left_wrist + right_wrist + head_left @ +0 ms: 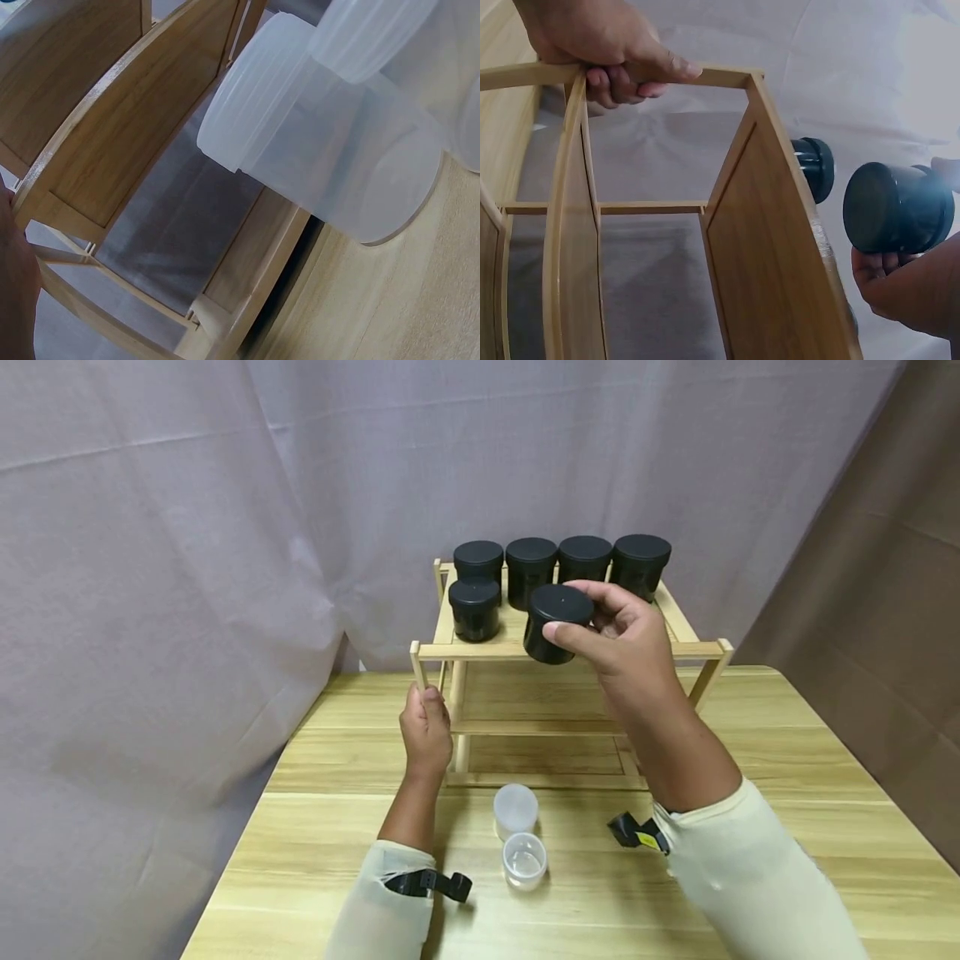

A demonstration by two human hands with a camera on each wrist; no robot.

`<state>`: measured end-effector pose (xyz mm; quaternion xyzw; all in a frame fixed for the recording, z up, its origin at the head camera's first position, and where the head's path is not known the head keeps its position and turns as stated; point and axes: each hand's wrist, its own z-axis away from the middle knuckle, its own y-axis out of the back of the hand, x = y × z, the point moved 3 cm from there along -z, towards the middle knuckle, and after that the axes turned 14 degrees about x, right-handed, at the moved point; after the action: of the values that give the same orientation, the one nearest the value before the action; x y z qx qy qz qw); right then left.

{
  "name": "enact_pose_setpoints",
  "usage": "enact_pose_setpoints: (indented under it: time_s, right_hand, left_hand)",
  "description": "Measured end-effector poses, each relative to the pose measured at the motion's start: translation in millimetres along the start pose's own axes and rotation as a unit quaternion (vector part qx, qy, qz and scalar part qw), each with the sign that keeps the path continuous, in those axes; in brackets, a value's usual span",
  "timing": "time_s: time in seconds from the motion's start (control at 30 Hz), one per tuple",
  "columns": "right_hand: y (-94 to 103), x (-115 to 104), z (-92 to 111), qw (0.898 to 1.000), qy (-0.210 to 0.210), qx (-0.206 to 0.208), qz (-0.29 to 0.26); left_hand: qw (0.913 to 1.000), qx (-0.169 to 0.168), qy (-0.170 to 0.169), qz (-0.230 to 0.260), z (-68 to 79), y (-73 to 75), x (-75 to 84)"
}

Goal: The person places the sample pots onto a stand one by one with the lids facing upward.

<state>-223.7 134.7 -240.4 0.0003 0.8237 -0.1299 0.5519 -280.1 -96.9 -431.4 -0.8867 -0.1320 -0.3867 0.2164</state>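
Note:
My right hand (637, 647) holds a black lidded jar (551, 639) upright between thumb and fingers, over the front edge of the wooden shelf rack's top. In the right wrist view the jar (896, 208) shows its round base, apart from the top board. My left hand (426, 732) grips the rack's front left post, fingers wrapped round it. On the top board of the rack (472, 651) stand a row of black jars (532, 572) along the back and one black jar (475, 610) at the front left.
Two translucent plastic jars stand on the wooden table before the rack: a lidded one (516, 810) and, nearer me, an uncovered one (524, 862). The rack's lower shelf (540, 693) lies under the top board. A grey curtain (225, 568) hangs behind the table.

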Motion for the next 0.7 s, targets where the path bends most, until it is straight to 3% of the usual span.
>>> enact_pose_setpoints:
  time_s: [0.23, 0.7]
  right_hand:
    - [-12.4, 4, -16, 1.000, -0.015, 0.011, -0.023]
    - [-17.9, 4, -33, 0.999, -0.006, 0.034, 0.012]
  left_hand:
    - [1.0000, 0.001, 0.005, 0.003, 0.7, -1.8, 0.7]
    - [0.9999, 0.002, -0.011, 0.000, 2.3, -5.1, -1.2]
